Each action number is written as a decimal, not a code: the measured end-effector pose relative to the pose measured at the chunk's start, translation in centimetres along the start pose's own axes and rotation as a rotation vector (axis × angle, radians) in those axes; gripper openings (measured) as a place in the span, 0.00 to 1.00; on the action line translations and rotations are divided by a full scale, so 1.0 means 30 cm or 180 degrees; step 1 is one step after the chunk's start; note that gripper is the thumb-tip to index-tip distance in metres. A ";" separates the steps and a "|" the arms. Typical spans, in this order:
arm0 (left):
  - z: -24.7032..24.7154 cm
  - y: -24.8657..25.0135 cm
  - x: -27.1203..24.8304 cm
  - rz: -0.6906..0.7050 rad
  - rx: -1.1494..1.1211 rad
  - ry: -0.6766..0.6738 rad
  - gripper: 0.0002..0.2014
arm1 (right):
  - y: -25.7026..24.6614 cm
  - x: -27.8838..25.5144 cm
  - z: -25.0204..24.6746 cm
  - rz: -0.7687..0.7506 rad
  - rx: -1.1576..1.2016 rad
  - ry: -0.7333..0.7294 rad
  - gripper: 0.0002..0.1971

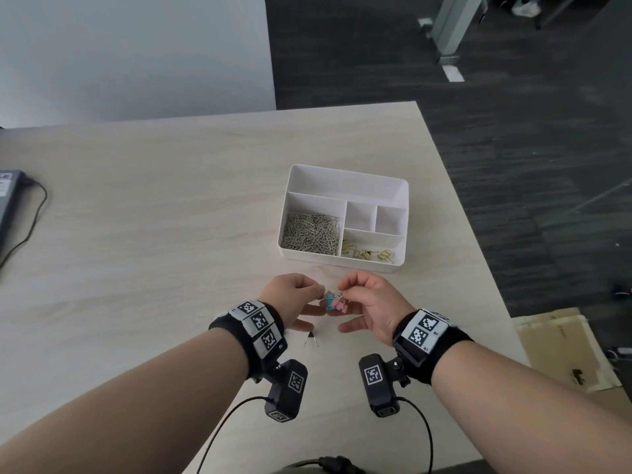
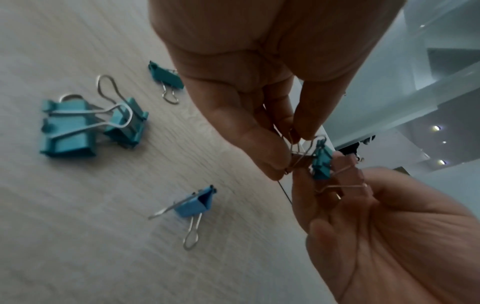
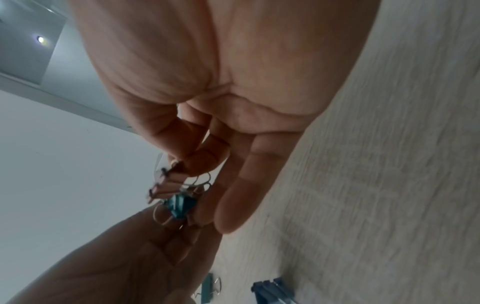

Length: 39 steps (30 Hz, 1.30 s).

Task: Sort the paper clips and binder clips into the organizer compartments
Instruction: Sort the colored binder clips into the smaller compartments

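Note:
A teal binder clip (image 1: 329, 301) and a pink binder clip (image 1: 340, 305) hang linked together above the table, just in front of the white organizer (image 1: 345, 185). My left hand (image 1: 316, 293) pinches a wire handle of the teal binder clip (image 2: 322, 161). My right hand (image 1: 343, 293) pinches the pink binder clip (image 3: 168, 183), the teal binder clip (image 3: 180, 205) hanging under it. Silver paper clips (image 1: 311, 234) fill the organizer's left compartment. Yellow binder clips (image 1: 369, 254) lie in its front right compartment. Several teal binder clips (image 2: 67, 127) lie loose on the table.
A small black binder clip (image 1: 311, 338) lies on the table between my wrists. The organizer's two small middle compartments and long back compartment hold nothing. A grey device with a cable (image 1: 10, 206) sits at the left edge. The table edge (image 1: 478, 254) runs along the right.

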<state>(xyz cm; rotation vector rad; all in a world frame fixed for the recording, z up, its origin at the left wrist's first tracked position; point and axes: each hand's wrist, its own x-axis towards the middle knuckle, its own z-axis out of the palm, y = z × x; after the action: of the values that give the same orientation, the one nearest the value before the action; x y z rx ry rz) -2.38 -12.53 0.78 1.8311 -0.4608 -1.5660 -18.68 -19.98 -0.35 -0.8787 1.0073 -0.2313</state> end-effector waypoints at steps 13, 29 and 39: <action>-0.002 -0.039 -0.007 0.0139 0.0299 0.0417 0.06 | 0.038 0.011 0.016 -0.0095 -0.0167 0.0002 0.10; -0.042 -0.071 -0.004 0.0115 0.0492 0.0533 0.08 | 0.059 0.011 0.005 -0.0180 -0.0815 0.0433 0.14; -0.023 -0.016 -0.014 0.0553 -0.0006 0.0418 0.04 | 0.025 0.027 0.046 0.0007 -0.0043 0.0316 0.03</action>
<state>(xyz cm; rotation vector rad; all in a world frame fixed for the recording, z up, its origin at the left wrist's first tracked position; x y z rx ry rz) -1.89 -11.72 0.79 1.8271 -0.5416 -1.3212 -17.28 -19.20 -1.09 -0.8851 1.1030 -0.2686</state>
